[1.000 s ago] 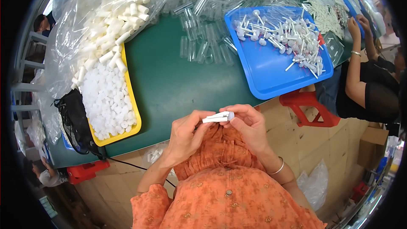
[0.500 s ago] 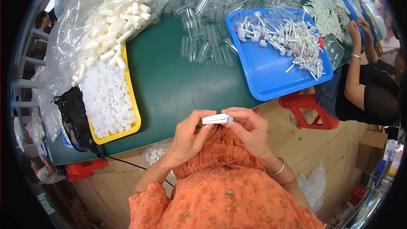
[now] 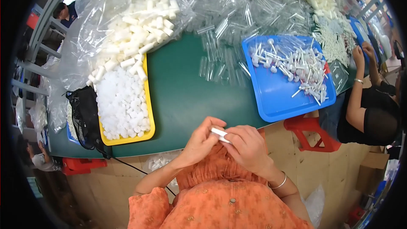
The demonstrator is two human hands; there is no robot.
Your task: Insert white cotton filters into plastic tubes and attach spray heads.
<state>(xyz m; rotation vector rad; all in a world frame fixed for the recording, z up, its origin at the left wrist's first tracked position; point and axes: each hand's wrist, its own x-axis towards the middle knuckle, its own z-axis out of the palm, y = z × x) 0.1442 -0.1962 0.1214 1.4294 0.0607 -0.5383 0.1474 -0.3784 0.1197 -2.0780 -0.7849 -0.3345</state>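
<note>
My left hand [image 3: 201, 142] and my right hand [image 3: 247, 147] meet in front of my body, close to the table's near edge. Between their fingertips is a small white cylindrical piece [image 3: 218, 132], slanting down toward the right. Both hands pinch it, and the fingers of my right hand cover its right end. What lies inside or behind the piece is hidden.
On the green table [image 3: 182, 97], a yellow tray [image 3: 149, 114] of small white caps stands left, beside a black mesh bag [image 3: 82, 114] and bagged white foam-like cylinders [image 3: 142, 29]. Clear tubes [image 3: 222, 61] lie beyond. A blue tray [image 3: 277, 101] holds white stemmed pieces; a co-worker [image 3: 360, 106] sits right.
The white piece has turned from nearly level to slanting, and my right fingers have closed further over its right end. The view has shifted, so the table appears lower.
</note>
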